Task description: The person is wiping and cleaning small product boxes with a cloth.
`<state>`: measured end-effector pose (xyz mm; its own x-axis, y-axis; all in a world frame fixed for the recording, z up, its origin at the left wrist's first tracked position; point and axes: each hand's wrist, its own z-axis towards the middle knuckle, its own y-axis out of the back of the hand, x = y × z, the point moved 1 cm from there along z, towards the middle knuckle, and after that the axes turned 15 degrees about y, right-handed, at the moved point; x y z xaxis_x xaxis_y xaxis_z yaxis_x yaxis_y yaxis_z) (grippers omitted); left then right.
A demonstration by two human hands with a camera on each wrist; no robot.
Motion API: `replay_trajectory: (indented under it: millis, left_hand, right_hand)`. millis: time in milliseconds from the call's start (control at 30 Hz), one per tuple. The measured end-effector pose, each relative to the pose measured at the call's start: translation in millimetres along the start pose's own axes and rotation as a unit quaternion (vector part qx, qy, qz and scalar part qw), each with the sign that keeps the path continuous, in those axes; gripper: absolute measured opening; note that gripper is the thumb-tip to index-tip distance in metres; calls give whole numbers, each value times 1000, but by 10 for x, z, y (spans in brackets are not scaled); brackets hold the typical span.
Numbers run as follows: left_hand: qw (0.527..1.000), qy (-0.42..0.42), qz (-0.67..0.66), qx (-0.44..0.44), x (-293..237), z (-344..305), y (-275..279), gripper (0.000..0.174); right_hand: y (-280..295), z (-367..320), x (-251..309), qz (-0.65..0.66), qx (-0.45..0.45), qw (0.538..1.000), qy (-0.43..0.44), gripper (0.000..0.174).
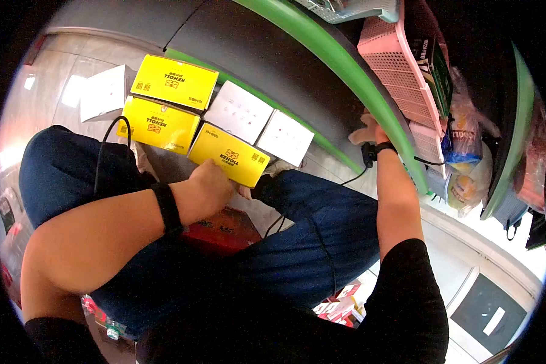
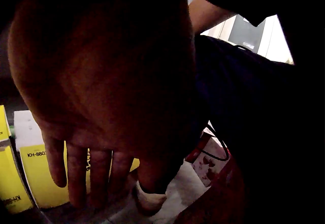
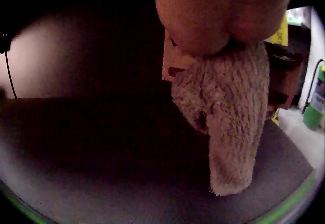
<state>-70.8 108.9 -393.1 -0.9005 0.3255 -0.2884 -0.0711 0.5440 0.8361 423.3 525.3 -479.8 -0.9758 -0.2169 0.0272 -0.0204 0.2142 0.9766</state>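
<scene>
In my right hand is a ribbed beige cloth, gripped at its top and hanging down over a dark grey shelf. The head view shows that hand reaching far over the shelf's green edge. My left hand is at the near side of a yellow box marked KEHOLL. In the left wrist view its fingers are extended in front of the box, and a pale wrap circles the thumb.
Two more yellow boxes and several white boxes stand beside the shelf. A red box lies below the left forearm. At right are a pink basket and bagged goods. A black cable runs from the right wrist.
</scene>
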Motion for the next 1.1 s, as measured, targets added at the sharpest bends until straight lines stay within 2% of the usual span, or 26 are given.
replay_trajectory:
  millis: [100, 167, 233, 267, 367, 500, 667, 767, 867, 933, 1100]
  left_hand:
    - [999, 6, -28, -25, -15, 14, 39, 20]
    - [999, -6, 33, 28, -21, 14, 20, 20]
    - [999, -13, 34, -18, -8, 44, -148, 20]
    - [998, -20, 33, -41, -34, 54, -215, 20]
    - [999, -24, 16, 23, -33, -7, 34, 20]
    - [999, -8, 43, 28, -31, -32, -49, 19]
    - [999, -35, 12, 3, 28, -55, -69, 18]
    - [998, -13, 13, 65, 13, 7, 24, 18]
    - [1000, -16, 12, 21, 24, 26, -10, 18]
    - [998, -26, 38, 45, 27, 44, 43, 18]
    - [998, -8, 26, 63, 9, 94, -6, 18]
  right_hand:
    - [-64, -79, 140, -10, -68, 998, -16, 48]
    - [-81, -201, 280, -14, -143, 989, -32, 49]
    - [-57, -265, 406, 8, -170, 985, -37, 49]
    - [-64, -282, 423, 19, -173, 984, -41, 49]
    - [-89, -225, 366, 82, -157, 983, -50, 49]
    - [-204, -98, 324, 253, -122, 958, -56, 50]
    - [-361, 110, 217, 510, -102, 849, -88, 50]
    - [-424, 98, -9, 626, -134, 761, -108, 51]
    - [-521, 12, -275, 704, -168, 680, -120, 51]
    - [-577, -53, -359, 738, -180, 639, -123, 51]
    - [-761, -136, -565, 783, -196, 578, -122, 52]
